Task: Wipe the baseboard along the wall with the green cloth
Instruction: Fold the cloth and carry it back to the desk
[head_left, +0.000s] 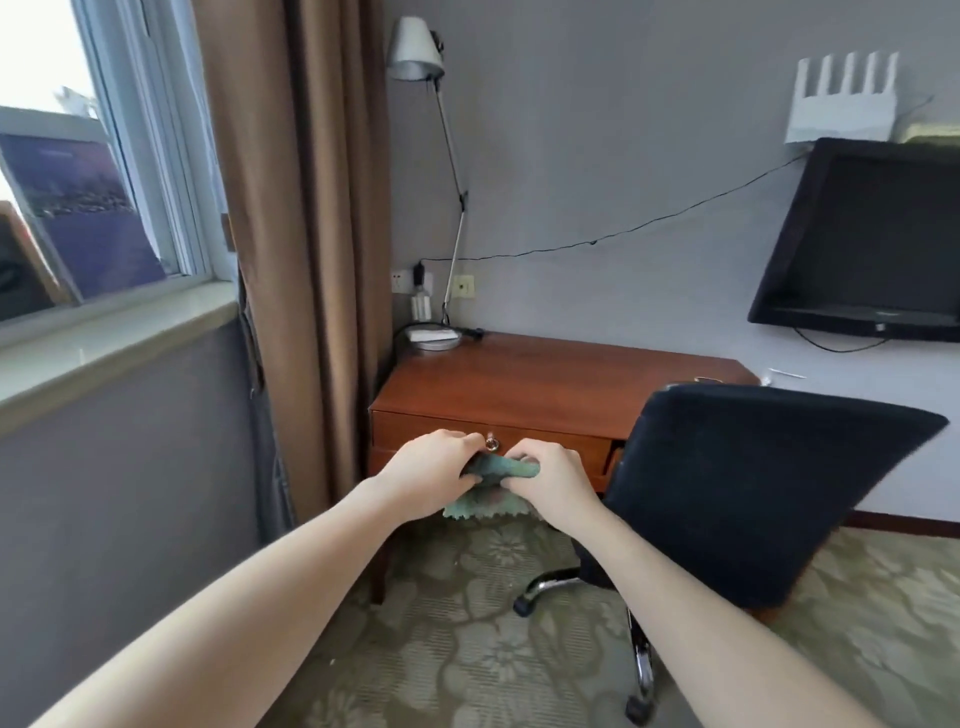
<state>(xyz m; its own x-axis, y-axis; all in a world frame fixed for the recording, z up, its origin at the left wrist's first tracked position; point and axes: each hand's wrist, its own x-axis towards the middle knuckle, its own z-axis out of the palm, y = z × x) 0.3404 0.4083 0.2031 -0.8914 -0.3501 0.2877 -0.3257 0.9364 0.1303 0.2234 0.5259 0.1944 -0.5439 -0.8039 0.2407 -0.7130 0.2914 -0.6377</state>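
Observation:
Both my arms reach forward in front of the desk. My left hand (431, 470) and my right hand (553, 480) hold the green cloth (506, 468) between them at chest height, fingers curled round its bunched top. A zigzag-edged corner of the cloth hangs below my hands. A strip of dark red baseboard (904, 521) shows at the foot of the back wall, right of the chair. The baseboard behind the desk and under the window is hidden or out of sight.
A wooden desk (545, 384) with a drawer stands against the wall, a lamp (415, 49) on it. A black office chair (743, 493) stands at the right of it. A brown curtain (306, 234) hangs at the left; a television (872, 239) is on the wall. Patterned carpet covers the floor.

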